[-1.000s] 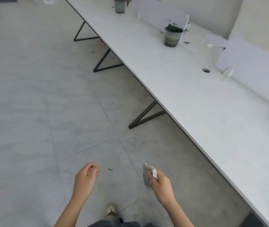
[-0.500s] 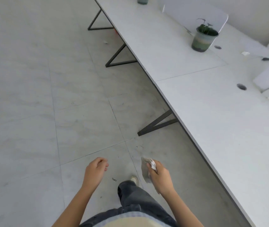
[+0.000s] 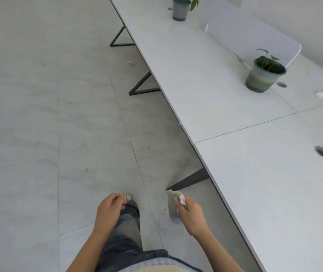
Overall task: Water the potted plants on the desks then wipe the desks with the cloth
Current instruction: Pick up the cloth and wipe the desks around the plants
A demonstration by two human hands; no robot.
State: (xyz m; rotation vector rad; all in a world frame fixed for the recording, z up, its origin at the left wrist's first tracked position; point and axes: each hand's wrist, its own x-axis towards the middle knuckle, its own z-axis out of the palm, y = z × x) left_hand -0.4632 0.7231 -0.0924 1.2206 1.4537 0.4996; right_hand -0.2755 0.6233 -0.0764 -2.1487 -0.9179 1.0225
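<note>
Walking alongside the desk (image 3: 205, 79), the person carries the cloth (image 3: 173, 208) low at the desk's near-left edge, over the floor (image 3: 38, 134). The right hand (image 3: 191, 216) is clenched around the upper part of the cloth, and the rest hangs down below the fingers. The left hand (image 3: 109, 210) is loosely curled and holds nothing that can be seen.

Step in hand, by judgement: transit with the cloth toward a wiping position. No watering vessel is in view, so whether the plants are already watered cannot be told from here. The cloth does not yet touch the desk.

Next move calls for: raising the right hand over the desk edge, spreading the cloth flat on the surface, and sweeping in strokes.

Items on the desk:
- Near plant pot (image 3: 262, 75), well in from the desk's front edge, just beside a white divider panel (image 3: 254, 36).
- Far plant pot (image 3: 179, 9), at the desk's far end, upright.
- Two cable holes: one (image 3: 281, 84) just beside the near plant pot, one (image 3: 322, 151) on the nearer desk section.
- A small white scrap (image 3: 321, 94) near the first hole.

Obstructions: both pots stand in the wiping path and need going around or lifting. The scrap may be swept along by the cloth. Dark desk legs (image 3: 190, 180) angle out under the front edge, close to the person's feet.
</note>
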